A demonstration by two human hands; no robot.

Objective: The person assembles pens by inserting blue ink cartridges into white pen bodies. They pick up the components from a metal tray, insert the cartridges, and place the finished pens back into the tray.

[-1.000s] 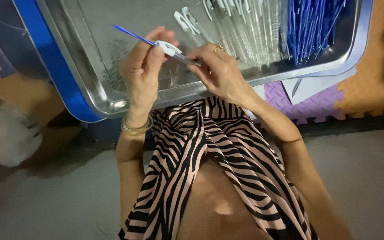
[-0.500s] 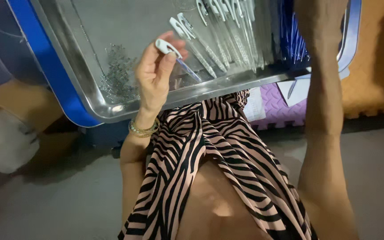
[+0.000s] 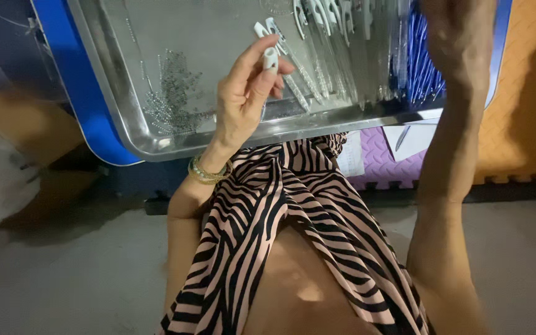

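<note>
My left hand (image 3: 243,102) is raised over the near part of a metal tray (image 3: 218,141) and pinches a small white pen part (image 3: 271,57) between thumb and fingers. A gold bracelet sits on that wrist. My right hand (image 3: 460,37) is lifted at the top right, over a bundle of blue refills (image 3: 420,71) lying in the tray. It is blurred and its fingers are cut off by the frame's top edge. Clear pen barrels with white clips (image 3: 327,49) lie in a row between the two hands.
A heap of small metal springs (image 3: 169,102) lies in the tray's left part. The tray rests on a blue support (image 3: 85,93). Orange and purple foam mats (image 3: 528,105) cover the floor at the right. My striped dress (image 3: 280,229) fills the lower middle.
The hands were together on the white part and a blue refill. My right hand has swung away to the right, over the blue refills. My left hand keeps the white part.
</note>
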